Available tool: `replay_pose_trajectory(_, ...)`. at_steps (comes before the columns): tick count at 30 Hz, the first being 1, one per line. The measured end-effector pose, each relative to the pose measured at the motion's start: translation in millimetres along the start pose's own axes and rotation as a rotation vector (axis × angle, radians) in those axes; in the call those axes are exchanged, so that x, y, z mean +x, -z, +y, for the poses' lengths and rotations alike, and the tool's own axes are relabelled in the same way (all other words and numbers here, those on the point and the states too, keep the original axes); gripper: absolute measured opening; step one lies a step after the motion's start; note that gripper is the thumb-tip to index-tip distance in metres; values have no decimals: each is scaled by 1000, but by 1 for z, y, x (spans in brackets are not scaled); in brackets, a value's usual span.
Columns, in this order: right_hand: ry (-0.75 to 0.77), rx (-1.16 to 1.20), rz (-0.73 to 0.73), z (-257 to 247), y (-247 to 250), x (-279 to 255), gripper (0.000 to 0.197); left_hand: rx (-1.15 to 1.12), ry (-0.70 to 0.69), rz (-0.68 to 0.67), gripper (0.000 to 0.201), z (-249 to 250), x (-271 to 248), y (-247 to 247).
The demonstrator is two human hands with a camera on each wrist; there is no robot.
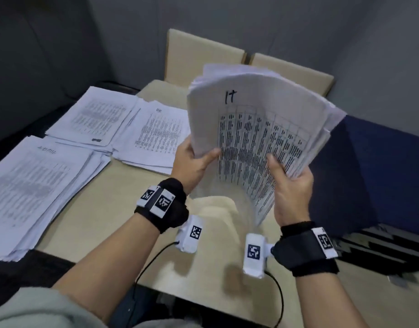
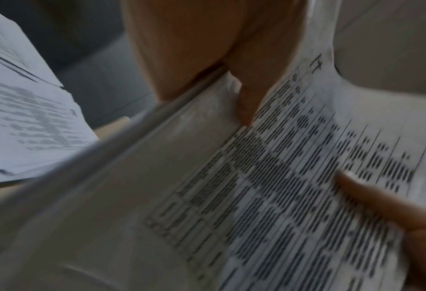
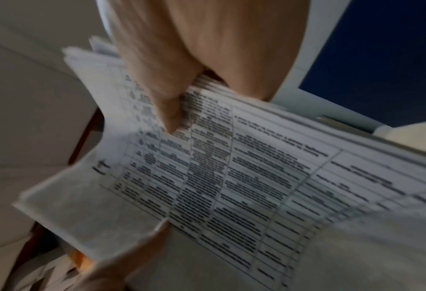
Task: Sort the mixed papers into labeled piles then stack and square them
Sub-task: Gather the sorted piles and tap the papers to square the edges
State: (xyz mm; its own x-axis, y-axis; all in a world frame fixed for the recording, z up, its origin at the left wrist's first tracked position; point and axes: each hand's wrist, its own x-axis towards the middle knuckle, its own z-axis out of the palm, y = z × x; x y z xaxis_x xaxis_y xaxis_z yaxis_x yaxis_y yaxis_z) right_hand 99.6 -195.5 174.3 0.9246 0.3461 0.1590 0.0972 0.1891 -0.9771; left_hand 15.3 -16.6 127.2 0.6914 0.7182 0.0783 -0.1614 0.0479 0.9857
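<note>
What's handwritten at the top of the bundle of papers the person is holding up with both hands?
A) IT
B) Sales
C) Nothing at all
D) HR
A: the held stack, gripped by the left hand and the right hand, has "IT" handwritten above its table; the "HR" mark sits on a pile lying on the table.

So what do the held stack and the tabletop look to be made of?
Stack: plain white office paper, matte; it bows and its sheet edges fan out between the left hand and right hand. Tabletop: smooth beige, probably laminate; no grain visible, so uncertain.
</note>
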Motion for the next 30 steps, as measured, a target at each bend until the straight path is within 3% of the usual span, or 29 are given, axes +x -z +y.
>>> replay_pose_trajectory(2,-25,-6,80,18,-1,-1,32,26,12,-39,55,-9,8,4)
replay_pose_trajectory(5,-137,-93,65,56,7,-6,45,38,85,-70,66,-25,10,17)
replay_pose_trajectory(10,-368,-107,66,99,15,-15,55,130,179,-84,9,-39,9,8)
replay_pose_trajectory(13,-563,-255,174,120,30,-22,82,45,189,-63,4,-32,15,12)
replay_pose_trajectory(15,-704,-137,213,129,38,-29,105,-125,239,-60,21,-28,17,22)
replay_pose_trajectory(17,-764,217,167,130,39,-32,98,-306,316,-95,36,-25,18,29)
replay_pose_trajectory(19,-713,533,164,127,35,-26,64,-434,409,-167,41,-25,17,32)
replay_pose_trajectory(20,-685,583,172,123,33,-21,55,-463,444,-188,41,-25,16,33)
replay_pose_trajectory(22,-599,467,172,110,30,-11,44,-415,452,-177,38,-21,20,42)
replay_pose_trajectory(24,-491,256,204,91,32,1,30,-290,380,-63,35,-16,33,60)
replay_pose_trajectory(27,-313,191,178,63,28,15,33,-169,262,66,29,-8,58,99)
replay_pose_trajectory(30,-159,77,155,53,20,20,36,47,200,-19,35,-9,67,114)
